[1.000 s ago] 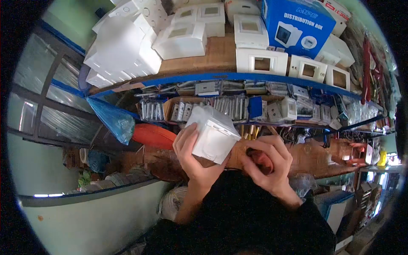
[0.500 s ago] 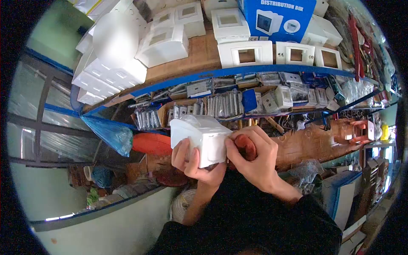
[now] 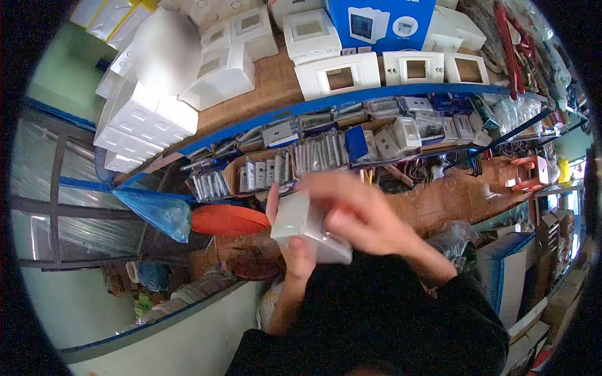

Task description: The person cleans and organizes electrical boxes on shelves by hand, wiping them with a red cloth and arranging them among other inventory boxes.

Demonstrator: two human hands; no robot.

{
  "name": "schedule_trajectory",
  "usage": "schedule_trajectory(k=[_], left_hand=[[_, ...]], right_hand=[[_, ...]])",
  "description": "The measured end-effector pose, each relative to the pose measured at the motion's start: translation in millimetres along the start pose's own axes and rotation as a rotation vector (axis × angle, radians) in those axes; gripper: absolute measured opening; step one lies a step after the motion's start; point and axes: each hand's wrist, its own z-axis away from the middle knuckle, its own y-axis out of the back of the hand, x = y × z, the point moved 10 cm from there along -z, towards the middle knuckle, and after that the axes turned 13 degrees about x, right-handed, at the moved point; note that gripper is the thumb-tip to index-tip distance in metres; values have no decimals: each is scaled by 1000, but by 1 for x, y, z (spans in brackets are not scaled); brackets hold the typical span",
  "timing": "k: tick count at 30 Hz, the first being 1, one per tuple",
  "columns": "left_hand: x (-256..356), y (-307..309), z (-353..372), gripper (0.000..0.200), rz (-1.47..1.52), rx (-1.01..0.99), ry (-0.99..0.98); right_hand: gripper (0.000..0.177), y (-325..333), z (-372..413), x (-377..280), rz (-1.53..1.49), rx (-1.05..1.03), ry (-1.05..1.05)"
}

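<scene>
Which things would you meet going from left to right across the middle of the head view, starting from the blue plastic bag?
Blue plastic bag, red rounded object, white box, right hand, red stool-like item, yellow object. The left hand overlaps the white box, so it is left out.

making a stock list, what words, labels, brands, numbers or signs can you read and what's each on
"CE": on the blue box, lower left, small.
Lettering at the blue box's top: cut off by the picture's edge, unreadable.
Print under its round picture: too small to read.
Shelf packets: any print too small to read.
White box in the left hand: none readable.
</scene>
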Motion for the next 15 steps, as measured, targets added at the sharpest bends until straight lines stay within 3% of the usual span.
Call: schedule_trajectory(k=[1, 4, 5, 8, 10, 12, 15], left_hand=[[1, -4, 0, 94, 134, -34, -4], [-27, 15, -7, 74, 386, 91, 419], [-26, 18, -12, 61, 384, 44, 431], [-45, 20, -3, 65, 347, -43, 472], [-53, 13, 5, 69, 181, -33, 390], [-53, 18, 16, 70, 215, 22, 520], [-43, 24, -6, 68, 304, 25, 440]], right_hand=[[55, -15, 6, -5, 60, -78, 99], [58, -34, 25, -13, 370, -185, 299], [59, -39, 32, -5, 344, -194, 256], [58, -42, 37, 8, 380, -209, 330], [55, -37, 14, 8, 263, -200, 210], [55, -37, 5, 18, 86, -179, 52], [57, -39, 19, 19, 142, -69, 110]])
